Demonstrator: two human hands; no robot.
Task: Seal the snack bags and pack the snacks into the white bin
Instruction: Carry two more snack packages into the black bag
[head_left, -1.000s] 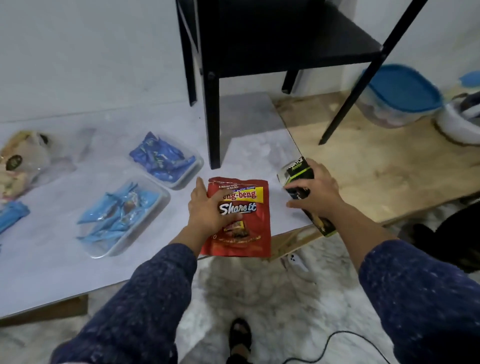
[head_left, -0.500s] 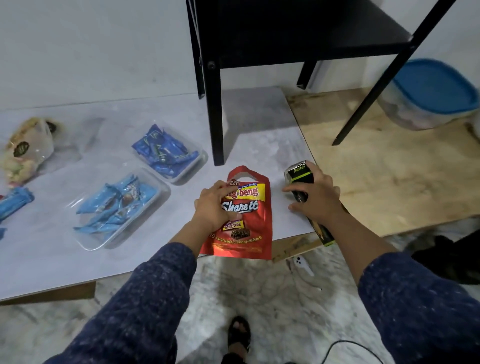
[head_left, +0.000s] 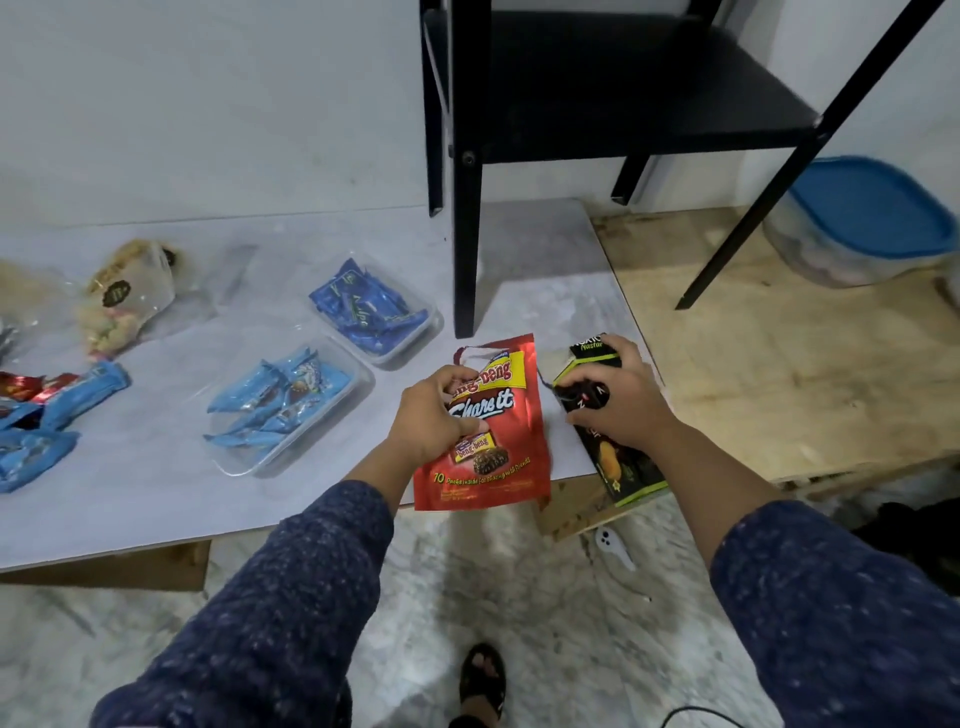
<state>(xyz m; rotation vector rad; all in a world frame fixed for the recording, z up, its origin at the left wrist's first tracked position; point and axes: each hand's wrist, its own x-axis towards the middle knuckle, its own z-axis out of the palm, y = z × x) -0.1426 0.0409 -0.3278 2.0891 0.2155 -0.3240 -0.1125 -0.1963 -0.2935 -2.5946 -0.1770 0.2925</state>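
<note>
Since a moment ago the red snack bag (head_left: 485, 426) has tipped up off the table edge (head_left: 156, 499), the left hand (head_left: 431, 415) gripping its side, probably to reach its top for sealing. The right hand (head_left: 618, 400) clasps the black snack box (head_left: 608, 447). Beyond, two clear trays (head_left: 358, 379) hold blue wrapped snacks (head_left: 363, 306). No white bin shows.

Red snack pouch (head_left: 498, 431) glossy foil; tray (head_left: 291, 410) clear plastic; board (head_left: 779, 374) rough plywood.
</note>
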